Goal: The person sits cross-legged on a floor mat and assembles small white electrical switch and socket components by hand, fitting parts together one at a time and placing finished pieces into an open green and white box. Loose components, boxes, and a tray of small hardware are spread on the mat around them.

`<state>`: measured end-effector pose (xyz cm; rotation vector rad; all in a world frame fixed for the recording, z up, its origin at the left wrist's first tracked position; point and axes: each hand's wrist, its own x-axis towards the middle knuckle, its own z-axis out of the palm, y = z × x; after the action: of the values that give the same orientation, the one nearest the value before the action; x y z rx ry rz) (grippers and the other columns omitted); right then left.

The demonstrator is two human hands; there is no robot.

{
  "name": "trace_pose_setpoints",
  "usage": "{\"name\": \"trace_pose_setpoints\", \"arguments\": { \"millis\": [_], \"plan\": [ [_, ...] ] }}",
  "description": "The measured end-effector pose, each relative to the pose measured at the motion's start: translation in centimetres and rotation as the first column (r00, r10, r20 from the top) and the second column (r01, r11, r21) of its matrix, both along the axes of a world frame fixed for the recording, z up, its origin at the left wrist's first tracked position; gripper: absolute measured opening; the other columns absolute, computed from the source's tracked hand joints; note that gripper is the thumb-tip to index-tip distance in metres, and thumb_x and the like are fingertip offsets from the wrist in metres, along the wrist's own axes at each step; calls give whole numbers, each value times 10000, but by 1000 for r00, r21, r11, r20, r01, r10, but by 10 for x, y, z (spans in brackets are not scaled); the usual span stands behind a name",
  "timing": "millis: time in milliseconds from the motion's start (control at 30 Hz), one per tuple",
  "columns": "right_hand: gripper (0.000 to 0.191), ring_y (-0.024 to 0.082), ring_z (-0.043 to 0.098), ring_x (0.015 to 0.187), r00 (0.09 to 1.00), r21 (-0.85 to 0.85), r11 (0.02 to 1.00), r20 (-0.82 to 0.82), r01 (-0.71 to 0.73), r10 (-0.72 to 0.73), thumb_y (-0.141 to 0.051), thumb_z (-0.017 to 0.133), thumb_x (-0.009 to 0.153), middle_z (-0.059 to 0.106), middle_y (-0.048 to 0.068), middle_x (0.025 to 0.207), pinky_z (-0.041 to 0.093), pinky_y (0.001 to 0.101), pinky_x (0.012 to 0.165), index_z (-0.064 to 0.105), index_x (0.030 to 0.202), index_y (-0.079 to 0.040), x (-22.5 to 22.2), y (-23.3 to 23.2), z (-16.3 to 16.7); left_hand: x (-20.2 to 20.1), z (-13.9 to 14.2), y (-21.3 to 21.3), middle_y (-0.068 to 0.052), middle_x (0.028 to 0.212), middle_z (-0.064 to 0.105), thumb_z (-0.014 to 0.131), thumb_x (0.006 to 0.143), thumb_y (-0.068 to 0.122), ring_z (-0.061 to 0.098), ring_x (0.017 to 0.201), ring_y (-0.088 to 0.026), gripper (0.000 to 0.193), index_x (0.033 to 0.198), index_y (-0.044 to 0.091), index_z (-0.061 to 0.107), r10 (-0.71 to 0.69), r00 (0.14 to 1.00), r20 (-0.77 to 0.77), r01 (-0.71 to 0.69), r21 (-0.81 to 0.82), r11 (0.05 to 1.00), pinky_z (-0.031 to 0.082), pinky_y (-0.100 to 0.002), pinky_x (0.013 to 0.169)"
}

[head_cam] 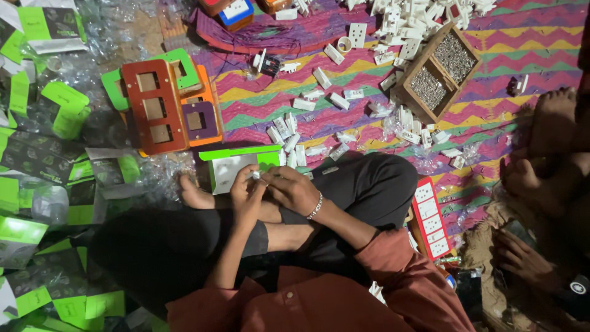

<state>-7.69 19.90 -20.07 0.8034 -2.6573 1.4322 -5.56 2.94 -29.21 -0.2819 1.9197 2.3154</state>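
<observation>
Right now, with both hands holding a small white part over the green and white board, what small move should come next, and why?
Probably press the small white part down into the green and white board. The left hand and the right hand pinch it together just above the board's edge, so it seems lined up for seating.

Zigzag-striped purple, green and yellow mat (522, 43); orange-red frame (153, 107).
</observation>
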Motion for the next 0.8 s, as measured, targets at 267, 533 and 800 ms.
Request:
{"name": "trace_pose_setpoints", "arguments": {
  "millis": [267, 533, 800],
  "plan": [
    [441, 344, 669, 1013, 995, 44, 999, -97, 18, -14, -87, 775, 837, 692, 138, 1136, 544, 429, 882, 663, 1263, -80, -1, -3, 1, 2, 11, 3, 14, 888, 579, 559, 904, -98, 499, 741, -50, 394, 1286, -19, 613, 17, 998, -59, -20, -51, 998, 434, -209, 664],
    [575, 354, 656, 885, 999, 211, 977, -51, 8, 3, -94, 732, 891, 663, 167, 1040, 556, 442, 763, 548, 1431, -20, 3, -8, -4, 1, 48, 4, -285, 854, 704, 572, 941, 75, 711, 826, -374, 550, 1482, -2, 508, -197, 974, 112, 221, -667, 711, 542, -440, 753],
    [656, 349, 649, 852, 999, 255, 967, -36, -2, 12, -72, 731, 816, 635, 160, 973, 548, 430, 718, 536, 1441, -21, 6, -1, -4, -12, 67, -9, -287, 1099, 721, 593, 899, 51, 714, 975, -416, 423, 1310, -39, 630, -272, 919, -285, 18, -659, 752, 566, -448, 831]
  ]
}}
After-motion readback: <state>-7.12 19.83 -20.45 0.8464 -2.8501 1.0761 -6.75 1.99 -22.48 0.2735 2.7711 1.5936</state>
